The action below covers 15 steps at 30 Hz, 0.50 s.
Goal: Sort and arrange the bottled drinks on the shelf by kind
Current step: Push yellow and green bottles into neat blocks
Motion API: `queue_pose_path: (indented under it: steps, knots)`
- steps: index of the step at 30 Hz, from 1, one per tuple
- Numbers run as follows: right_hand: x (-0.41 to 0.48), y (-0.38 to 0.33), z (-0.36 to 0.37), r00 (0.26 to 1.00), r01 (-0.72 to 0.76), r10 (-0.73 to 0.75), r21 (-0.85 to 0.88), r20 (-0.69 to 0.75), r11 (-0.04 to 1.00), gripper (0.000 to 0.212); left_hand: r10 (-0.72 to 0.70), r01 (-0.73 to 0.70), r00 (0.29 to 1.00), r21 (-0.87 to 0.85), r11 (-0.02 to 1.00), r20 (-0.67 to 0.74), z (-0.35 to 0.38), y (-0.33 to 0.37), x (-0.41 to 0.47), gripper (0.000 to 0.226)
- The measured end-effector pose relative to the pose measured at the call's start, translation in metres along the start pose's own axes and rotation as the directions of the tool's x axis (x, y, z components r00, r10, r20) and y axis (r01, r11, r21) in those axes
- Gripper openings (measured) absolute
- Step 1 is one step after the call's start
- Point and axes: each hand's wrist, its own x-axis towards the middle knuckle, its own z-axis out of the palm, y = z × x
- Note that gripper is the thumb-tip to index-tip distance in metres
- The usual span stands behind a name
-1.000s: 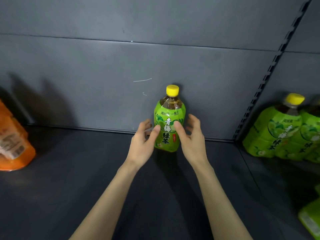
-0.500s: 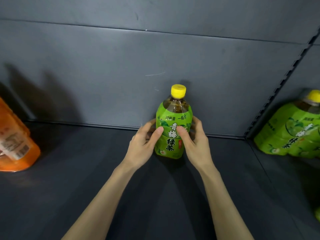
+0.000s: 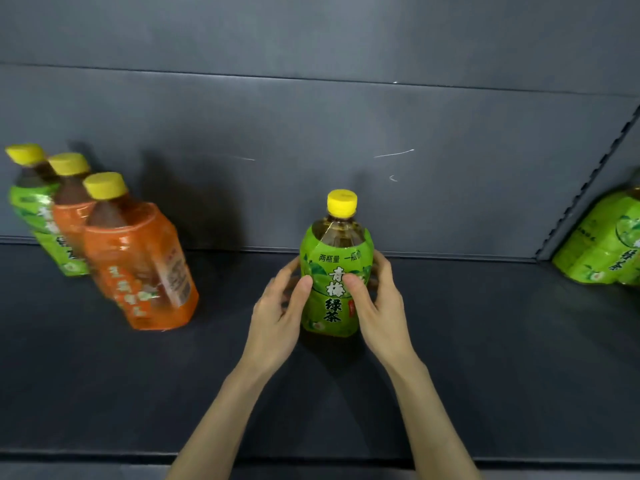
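Observation:
A green tea bottle [image 3: 334, 271] with a yellow cap stands upright on the dark shelf [image 3: 485, 358], close to the back wall. My left hand [image 3: 277, 313] wraps its left side and my right hand [image 3: 377, 306] wraps its right side, thumbs pressed on the label. At the left stand two orange-labelled bottles [image 3: 138, 268] and behind them one more green bottle [image 3: 34, 216], all with yellow caps. Another green bottle [image 3: 602, 251] shows at the right edge, past the shelf upright.
The grey back panel [image 3: 311, 150] runs behind the bottles. A slotted shelf upright [image 3: 588, 188] divides this bay from the one at the right. The shelf's front lip [image 3: 104, 459] crosses the bottom of the view.
Both hands closed from loosely beside the green bottle to gripping it. The view swung left, bringing the orange bottles and a green one into sight; the right-hand bottles slid toward the edge.

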Motion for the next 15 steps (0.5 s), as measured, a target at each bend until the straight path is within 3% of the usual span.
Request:
queue_pose_path:
  steps: [3, 6, 9, 12, 15]
  knots:
    - [-0.014, -0.007, 0.024, 0.999, 0.006, -0.006, 0.003, -0.049, 1.000, 0.049, 0.031, -0.030, 0.999, 0.009, 0.999, -0.044, -0.024, -0.001, -0.020, 0.037]
    - [-0.022, -0.009, 0.046, 0.997, -0.004, 0.007, 0.045, -0.073, 0.999, 0.048, 0.058, -0.047, 0.969, 0.049, 0.998, -0.241, -0.052, -0.011, -0.041, 0.027]
    - [-0.028, -0.013, 0.066, 0.994, -0.017, 0.022, 0.048, -0.105, 0.999, 0.058, 0.074, -0.050, 0.877, 0.062, 0.997, -0.475, -0.084, -0.015, -0.054, 0.023]
    - [-0.028, -0.017, 0.084, 0.996, -0.013, 0.020, 0.072, -0.090, 0.997, 0.060, 0.076, -0.029, 0.763, 0.083, 0.996, -0.642, -0.113, -0.017, -0.052, 0.062]
    - [-0.026, -0.021, 0.099, 0.999, -0.019, 0.023, 0.099, -0.041, 0.995, 0.048, 0.071, 0.017, 0.761, 0.129, 0.991, -0.645, -0.134, -0.017, -0.036, 0.092]
